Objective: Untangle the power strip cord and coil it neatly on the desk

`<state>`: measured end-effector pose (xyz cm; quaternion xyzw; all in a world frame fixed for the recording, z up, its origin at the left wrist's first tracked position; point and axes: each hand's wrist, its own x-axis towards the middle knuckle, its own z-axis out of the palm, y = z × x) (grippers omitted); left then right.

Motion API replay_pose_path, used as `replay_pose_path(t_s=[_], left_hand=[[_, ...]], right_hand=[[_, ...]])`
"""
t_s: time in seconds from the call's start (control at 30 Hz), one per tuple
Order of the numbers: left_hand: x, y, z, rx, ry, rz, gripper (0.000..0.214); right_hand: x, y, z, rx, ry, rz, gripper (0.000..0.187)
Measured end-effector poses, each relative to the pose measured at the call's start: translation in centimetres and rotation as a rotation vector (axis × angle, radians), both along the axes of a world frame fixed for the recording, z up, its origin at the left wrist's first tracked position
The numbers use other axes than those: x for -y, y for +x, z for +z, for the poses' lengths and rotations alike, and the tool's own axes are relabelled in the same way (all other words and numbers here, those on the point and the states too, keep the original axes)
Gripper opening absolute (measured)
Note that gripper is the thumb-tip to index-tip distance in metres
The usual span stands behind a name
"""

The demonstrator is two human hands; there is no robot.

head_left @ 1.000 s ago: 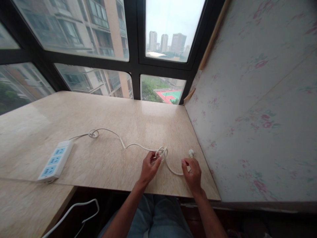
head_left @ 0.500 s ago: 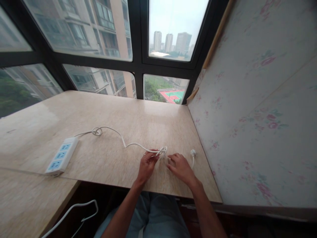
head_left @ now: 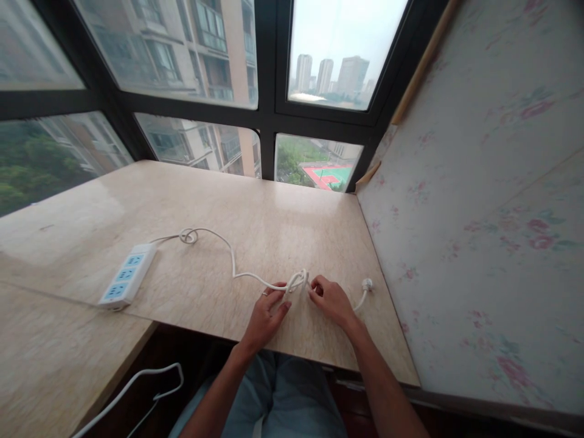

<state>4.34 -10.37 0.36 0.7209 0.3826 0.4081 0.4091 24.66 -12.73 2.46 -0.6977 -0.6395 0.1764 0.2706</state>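
A white power cord [head_left: 230, 249] runs across the stone-look ledge from the power strip [head_left: 128, 277] into a knotted bundle of loops [head_left: 298, 281] between my hands. My left hand [head_left: 267, 316] is at the left of the bundle, its fingertips touching the cord and its thumb held apart from them. On the other side, my right hand [head_left: 332, 301] has its fingers curled and pinched on the cord at the bundle's edge. The cord's white plug [head_left: 367, 285] lies to the right of that hand, its lead partly hidden behind the hand.
A smaller loop [head_left: 188, 235] in the cord lies nearer the power strip. Floral wallpaper [head_left: 479, 243] borders the ledge [head_left: 205, 201] on the right, and dark-framed windows [head_left: 269, 115] stand behind. Below the front edge, a bent white tube [head_left: 137, 377] shows beside my legs.
My left thumb has moved away from its fingers, loosening on the cord. The right fingers have closed in on the bundle. The whole view has shifted slightly.
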Motion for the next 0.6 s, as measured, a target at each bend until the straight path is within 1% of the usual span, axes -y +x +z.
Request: replay_pose_path(t_s=[0.13, 0.2, 0.27, 0.33, 0.4, 0.43, 0.5, 0.53, 0.6], left_hand=[[1.1, -0.6, -0.4, -0.099, 0.045, 0.054, 0.032], [1.7, -1.0, 0.3, -0.106, 0.067, 0.076, 0.033], [2.3, -1.3, 2.0, -0.084, 0.068, 0.088, 0.026], [2.4, -1.6, 4.2, -0.053, 0.081, 0.109, 0.020], [2.1, -1.6, 6.0, -0.037, 0.132, 0.157, 0.018], [1.8, -1.5, 6.6, -0.054, 0.142, 0.165, 0.017], [1.0, -0.9, 6.8, -0.122, 0.140, 0.142, 0.018], [0.6, -0.5, 6.5, -0.166, 0.131, 0.115, 0.019], [0.0, 0.4, 5.3, -0.240, 0.115, 0.059, 0.017]], right_hand=[[-1.8, -0.2, -0.1, -0.131, 0.178, -0.085, 0.014], [-2.6, -0.4, -0.3, -0.202, 0.292, -0.108, 0.018], [-3.1, -0.4, -0.5, -0.234, 0.426, -0.108, 0.018], [-3.3, -0.4, -0.7, -0.211, 0.548, -0.087, 0.015], [-3.2, -0.5, -0.9, -0.165, 0.621, -0.051, 0.013], [-3.0, -0.6, -1.0, -0.144, 0.638, -0.031, 0.012], [-2.5, -0.7, -1.1, -0.113, 0.637, 0.002, 0.011], [-2.2, -0.8, -1.1, -0.102, 0.624, 0.007, 0.010], [-1.5, -1.0, -1.0, -0.089, 0.585, 0.003, 0.010]])
